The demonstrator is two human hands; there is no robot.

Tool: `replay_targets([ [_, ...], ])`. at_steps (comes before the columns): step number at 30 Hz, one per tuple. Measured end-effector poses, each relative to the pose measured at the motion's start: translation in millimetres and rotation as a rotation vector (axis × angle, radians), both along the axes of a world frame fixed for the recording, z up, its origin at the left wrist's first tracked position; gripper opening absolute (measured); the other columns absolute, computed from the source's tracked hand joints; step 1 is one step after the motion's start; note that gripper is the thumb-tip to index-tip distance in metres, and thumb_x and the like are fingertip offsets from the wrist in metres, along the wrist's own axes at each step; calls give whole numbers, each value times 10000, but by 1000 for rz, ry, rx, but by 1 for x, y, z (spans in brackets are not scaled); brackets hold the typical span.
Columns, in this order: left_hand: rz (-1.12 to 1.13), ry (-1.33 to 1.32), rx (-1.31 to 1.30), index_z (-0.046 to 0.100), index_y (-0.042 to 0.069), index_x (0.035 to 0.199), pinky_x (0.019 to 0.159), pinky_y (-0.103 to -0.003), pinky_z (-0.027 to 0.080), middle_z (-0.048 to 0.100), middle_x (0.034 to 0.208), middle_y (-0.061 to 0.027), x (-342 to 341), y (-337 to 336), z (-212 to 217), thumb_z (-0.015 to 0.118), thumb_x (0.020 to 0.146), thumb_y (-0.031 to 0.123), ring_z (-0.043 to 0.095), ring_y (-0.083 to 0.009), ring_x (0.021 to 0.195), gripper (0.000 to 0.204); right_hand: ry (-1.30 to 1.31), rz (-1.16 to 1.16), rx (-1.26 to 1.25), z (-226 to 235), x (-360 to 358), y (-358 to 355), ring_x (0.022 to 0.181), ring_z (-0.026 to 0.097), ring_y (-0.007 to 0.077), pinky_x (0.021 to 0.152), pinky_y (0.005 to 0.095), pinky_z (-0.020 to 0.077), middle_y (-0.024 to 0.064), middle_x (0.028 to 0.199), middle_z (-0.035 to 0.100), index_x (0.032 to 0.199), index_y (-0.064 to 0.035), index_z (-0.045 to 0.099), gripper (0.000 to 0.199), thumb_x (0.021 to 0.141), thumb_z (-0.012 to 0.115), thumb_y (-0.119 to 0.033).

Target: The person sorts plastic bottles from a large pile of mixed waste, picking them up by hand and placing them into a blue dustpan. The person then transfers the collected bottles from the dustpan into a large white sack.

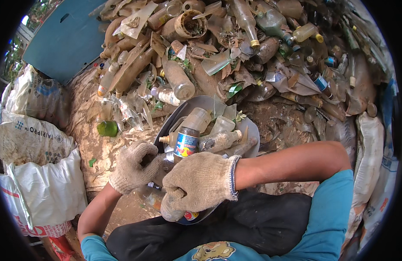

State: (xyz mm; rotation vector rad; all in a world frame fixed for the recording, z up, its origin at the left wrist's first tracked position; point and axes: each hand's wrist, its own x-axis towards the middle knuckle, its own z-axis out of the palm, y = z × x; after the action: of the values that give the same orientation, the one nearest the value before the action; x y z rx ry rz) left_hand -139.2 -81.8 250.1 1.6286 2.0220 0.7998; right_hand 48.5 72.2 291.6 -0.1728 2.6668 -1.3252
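Observation:
Both my hands wear beige knitted gloves. My left hand is curled at the left edge of a grey basin, close to some clear glass; what its fingers hold, if anything, is hidden. Over the basin's near part, my right hand has its fingers bent inward, and their grip is hidden too. Just beyond it a brown glass bottle with a blue label rests among dusty clear bottles and glass pieces. A red and yellow label peeks out beneath my right hand.
A large heap of dirty bottles and broken glass rises beyond the basin. White sacks stand at left, and another sack at right. A green glass piece lies on the ground. A blue panel leans at far left.

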Motion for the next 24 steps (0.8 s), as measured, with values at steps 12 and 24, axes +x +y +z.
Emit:
replay_targets([
  [12,-171,-517,-700,722,35,1035,720,-280,535,693,882,-9,-59,-32,12,902,761,148,621,-72,793,346,319,-40,548,-41,-36,-29,1066,628,377,857,629,487,169,1110,650,1105,-111,732,388,784,697,-326],
  [24,378,-984,36,641,44,1185,833,-345,579,685,1086,-54,-42,-116,-98,975,686,318,689,-192,965,660,552,-66,462,-48,-27,7,1231,578,295,1023,633,341,95,1281,634,1312,-173,633,529,829,719,-371],
])
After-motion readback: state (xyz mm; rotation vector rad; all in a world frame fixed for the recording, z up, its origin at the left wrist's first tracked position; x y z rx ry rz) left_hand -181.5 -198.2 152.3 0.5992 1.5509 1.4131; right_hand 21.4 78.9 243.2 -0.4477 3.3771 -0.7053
